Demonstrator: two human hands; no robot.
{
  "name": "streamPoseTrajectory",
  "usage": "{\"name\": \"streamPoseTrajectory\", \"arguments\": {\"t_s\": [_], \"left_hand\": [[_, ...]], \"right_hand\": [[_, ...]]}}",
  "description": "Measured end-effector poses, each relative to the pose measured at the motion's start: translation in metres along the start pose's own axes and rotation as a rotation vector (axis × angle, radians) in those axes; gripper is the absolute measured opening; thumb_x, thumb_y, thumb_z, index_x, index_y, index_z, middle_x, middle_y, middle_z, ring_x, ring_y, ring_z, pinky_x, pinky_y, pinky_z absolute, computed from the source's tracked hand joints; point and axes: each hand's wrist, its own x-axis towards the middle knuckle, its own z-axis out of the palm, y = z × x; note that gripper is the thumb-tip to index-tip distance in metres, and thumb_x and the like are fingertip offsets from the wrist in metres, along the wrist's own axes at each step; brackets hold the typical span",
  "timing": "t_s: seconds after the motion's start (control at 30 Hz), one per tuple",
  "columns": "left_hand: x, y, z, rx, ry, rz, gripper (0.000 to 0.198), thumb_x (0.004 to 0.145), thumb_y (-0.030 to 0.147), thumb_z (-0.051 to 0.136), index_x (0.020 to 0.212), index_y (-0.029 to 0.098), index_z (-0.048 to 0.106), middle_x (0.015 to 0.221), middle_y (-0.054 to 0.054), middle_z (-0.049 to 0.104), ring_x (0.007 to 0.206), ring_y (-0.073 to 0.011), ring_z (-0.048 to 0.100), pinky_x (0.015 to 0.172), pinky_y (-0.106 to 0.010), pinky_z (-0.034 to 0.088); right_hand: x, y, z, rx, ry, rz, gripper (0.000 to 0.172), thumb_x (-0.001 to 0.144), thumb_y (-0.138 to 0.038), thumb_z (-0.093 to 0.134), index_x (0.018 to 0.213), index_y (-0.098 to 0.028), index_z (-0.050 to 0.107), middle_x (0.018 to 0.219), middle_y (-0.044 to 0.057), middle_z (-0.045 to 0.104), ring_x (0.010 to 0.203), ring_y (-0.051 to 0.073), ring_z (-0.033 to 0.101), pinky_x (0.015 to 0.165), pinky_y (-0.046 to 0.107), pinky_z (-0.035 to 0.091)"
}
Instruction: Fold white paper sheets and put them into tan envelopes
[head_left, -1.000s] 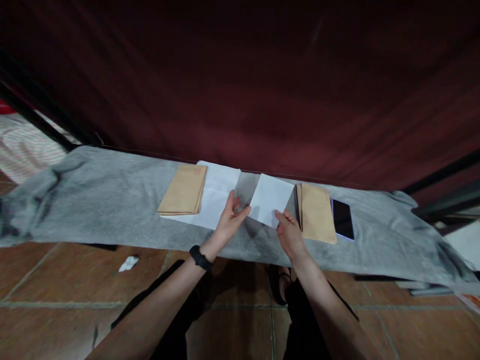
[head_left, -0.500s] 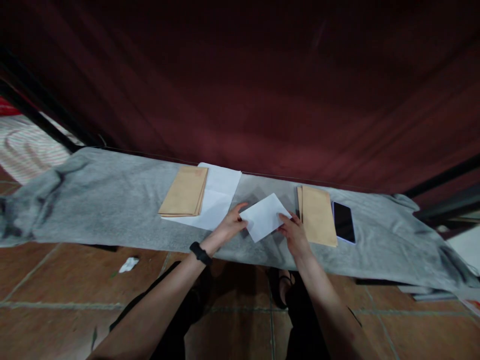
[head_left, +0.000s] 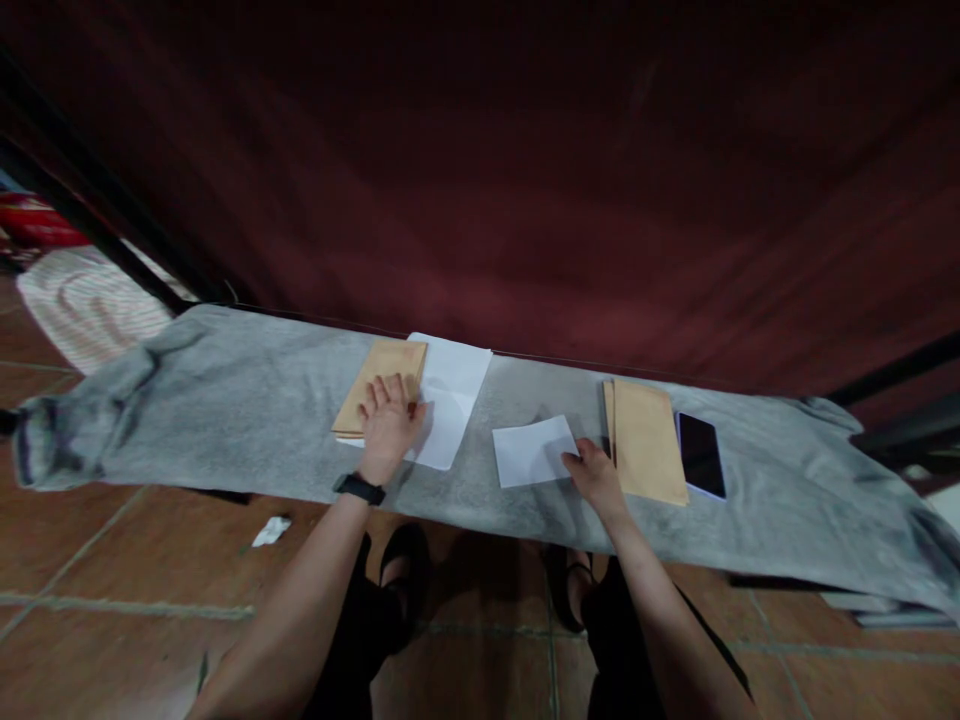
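1. Your left fingers [head_left: 379, 392] lie spread and flat, gripping nothing. They press on the pile of brown envelopes [head_left: 396, 358], left of the frame's centre.
2. Your right fingers [head_left: 574, 461] are loosely curled and touch the right edge of the folded paper [head_left: 529, 452], which lies flat in the middle of the frame. I cannot tell if they pinch it or only rest on it.
3. Your left hand [head_left: 388, 420] covers the near half of the pile. Your right hand [head_left: 596, 475] sits between the folded paper and a second pile of envelopes [head_left: 646, 440].
4. The step, as I judge it: the paper is folded and held in place, while your left hand reaches for an envelope.
5. The next move calls for separating only the top envelope, so slide it with the fingertips and do not lift the whole pile.
6. Around them: a white sheet [head_left: 457, 385] lies under the left pile, and a phone [head_left: 701, 455] lies just right of the second pile, all on a grey cloth [head_left: 225, 400].
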Motion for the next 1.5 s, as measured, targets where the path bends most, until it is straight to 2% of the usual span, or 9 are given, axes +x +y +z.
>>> {"name": "streamPoseTrajectory", "arguments": {"t_s": [0.1,0.23,0.47,0.7,0.83,0.9,0.97,1.13,1.5], "left_hand": [[0.011,-0.03,-0.01,0.084,0.007,-0.16,0.079,0.092,0.048,0.054,0.152,0.003,0.029,0.154,-0.035,0.031,0.145,-0.0475,0.028,0.108,-0.062,0.032],[0.02,-0.052,-0.017,0.058,-0.129,-0.25,0.087,0.084,0.054,0.062,0.149,0.005,0.032,0.13,-0.032,0.057,0.123,-0.0471,0.053,0.094,-0.053,0.044],[0.019,-0.05,-0.025,0.099,0.114,-0.241,0.075,0.077,0.039,0.068,0.14,0.008,0.043,0.126,-0.027,0.058,0.12,-0.0451,0.053,0.097,-0.054,0.041],[0.038,-0.048,-0.039,-1.054,0.153,-0.591,0.019,0.067,0.015,0.066,0.083,0.019,0.057,0.07,0.003,0.06,0.067,-0.017,0.062,0.06,-0.025,0.047],[0.031,-0.023,-0.034,-1.279,0.024,-0.567,0.018,0.065,0.01,0.067,0.076,0.017,0.055,0.071,0.002,0.064,0.061,-0.0124,0.063,0.058,-0.023,0.05],[0.02,-0.003,-0.026,-1.491,-0.166,-0.553,0.02,0.064,0.005,0.068,0.077,0.016,0.058,0.077,-0.001,0.069,0.065,-0.0119,0.066,0.063,-0.023,0.053],[0.006,0.018,-0.017,-1.661,-0.384,-0.567,0.026,0.062,0.0,0.073,0.081,0.015,0.061,0.079,-0.001,0.07,0.065,-0.0114,0.067,0.065,-0.023,0.054],[-0.027,0.056,0.007,-1.719,-0.611,-0.545,0.034,0.059,0.003,0.082,0.088,0.014,0.068,0.086,-0.005,0.074,0.074,-0.0151,0.07,0.071,-0.026,0.056],[-0.06,0.074,0.022,-1.681,-0.699,-0.478,0.046,0.051,0.012,0.092,0.093,0.014,0.073,0.092,-0.005,0.076,0.081,-0.0166,0.067,0.071,-0.027,0.05]], "right_hand": [[-0.003,-0.001,0.001,-0.172,0.022,-0.043,0.023,0.088,-0.023,0.052,0.103,-0.021,0.069,0.092,0.008,0.076,0.09,0.025,0.071,0.076,0.031,0.051],[-0.007,-0.003,0.003,-0.294,0.033,-0.075,0.027,0.092,-0.024,0.051,0.114,-0.021,0.065,0.098,0.008,0.076,0.091,0.024,0.072,0.077,0.031,0.05],[-0.01,-0.004,0.002,-0.383,0.058,-0.121,0.032,0.094,-0.027,0.051,0.123,-0.015,0.058,0.107,0.011,0.071,0.099,0.025,0.069,0.086,0.032,0.05],[-0.011,-0.006,0.002,-0.348,0.144,-0.166,0.036,0.092,-0.028,0.051,0.125,-0.016,0.061,0.111,0.015,0.064,0.11,0.029,0.062,0.097,0.041,0.049],[-0.009,-0.016,0.009,-0.062,0.124,-0.272,0.041,0.094,-0.034,0.046,0.128,-0.015,0.06,0.12,0.016,0.062,0.113,0.028,0.06,0.101,0.044,0.048],[-0.01,-0.023,0.016,0.13,0.076,-0.266,0.042,0.094,-0.04,0.047,0.126,-0.016,0.062,0.12,0.015,0.063,0.109,0.027,0.062,0.096,0.044,0.051],[-0.013,-0.031,0.023,0.338,0.007,-0.198,0.043,0.093,-0.047,0.05,0.122,-0.019,0.064,0.117,0.012,0.067,0.102,0.026,0.065,0.09,0.042,0.054],[-0.018,-0.05,0.034,0.872,-0.171,0.071,0.049,0.077,-0.06,0.07,0.111,-0.024,0.069,0.106,0.006,0.074,0.098,0.024,0.068,0.087,0.039,0.056],[-0.021,-0.056,0.026,1.164,-0.246,0.2,0.046,0.067,-0.041,0.08,0.108,-0.022,0.071,0.107,0.005,0.077,0.096,0.027,0.072,0.08,0.038,0.059]]}}
